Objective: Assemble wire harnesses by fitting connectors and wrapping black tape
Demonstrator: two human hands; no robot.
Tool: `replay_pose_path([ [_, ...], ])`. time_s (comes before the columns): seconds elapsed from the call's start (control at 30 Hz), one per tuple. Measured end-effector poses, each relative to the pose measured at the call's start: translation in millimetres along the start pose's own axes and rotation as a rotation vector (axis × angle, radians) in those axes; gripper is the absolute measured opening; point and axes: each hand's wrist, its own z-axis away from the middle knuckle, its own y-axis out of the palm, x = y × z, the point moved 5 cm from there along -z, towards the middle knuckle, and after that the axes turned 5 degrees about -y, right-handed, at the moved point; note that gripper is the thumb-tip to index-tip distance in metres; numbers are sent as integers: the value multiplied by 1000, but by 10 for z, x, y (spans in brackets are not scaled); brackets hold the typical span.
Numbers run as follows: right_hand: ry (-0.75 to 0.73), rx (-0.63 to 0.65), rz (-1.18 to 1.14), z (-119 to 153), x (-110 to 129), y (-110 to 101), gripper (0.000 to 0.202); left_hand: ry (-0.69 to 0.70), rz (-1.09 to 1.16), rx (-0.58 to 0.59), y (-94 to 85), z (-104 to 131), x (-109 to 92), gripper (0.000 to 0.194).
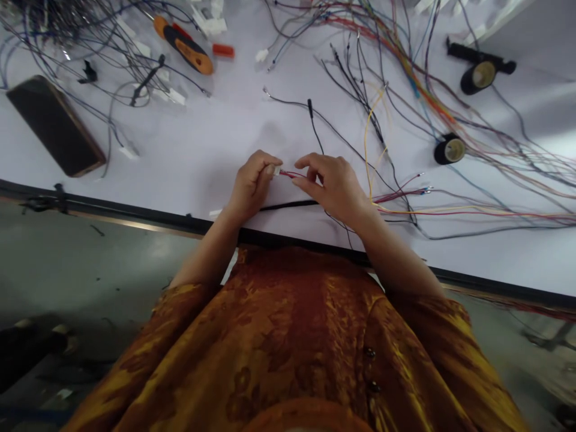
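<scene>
Near the table's front edge, my left hand (252,185) pinches a small white connector (276,171) between thumb and fingertips. Thin red wires (290,174) come out of the connector's right side and run into my right hand (335,185). Its thumb and index tips are a little apart around the wires, and the other fingers curl in behind them. A black sleeved cable (288,206) lies on the table below both hands. To the right of my right wrist are dark red wires (400,193) with crimped ends and a yellow wire (369,138).
A phone (56,126) lies at left, below tangled grey and blue wires (90,36). An orange and black screwdriver (184,45) and a red piece (224,50) sit at the back. Coloured wire bundles (418,90) and black round holders (450,149) occupy the right side.
</scene>
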Motion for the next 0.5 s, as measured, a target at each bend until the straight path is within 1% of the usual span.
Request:
replay_pose_path([
  [0.07, 23, 67, 0, 1, 0, 7, 24, 6, 7, -12, -2, -5, -4, 30],
  [0.13, 13, 101, 53, -8, 9, 17, 17, -15, 44, -19, -8, -9, 2, 32],
  [0.17, 0, 98, 95, -14, 18, 22, 14, -35, 75, -15, -9, -11, 9, 32],
  [0.23, -22, 55, 171, -20, 35, 32, 14, -83, 141, 9, -6, -10, 26, 33],
  [0.3, -26, 12, 184, -18, 38, 41, 15, -110, 179, 32, -3, -4, 35, 33],
  [0.37, -22, 18, 92, -17, 19, 53, 13, -99, 181, 44, -5, 2, 30, 32],
  [0.43, 4, 91, -84, -24, -22, 72, 15, -76, 166, 45, -7, 7, 19, 31],
  [0.5, 69, 169, -275, -39, -77, 83, 22, -55, 148, 52, -3, 8, 4, 30],
])
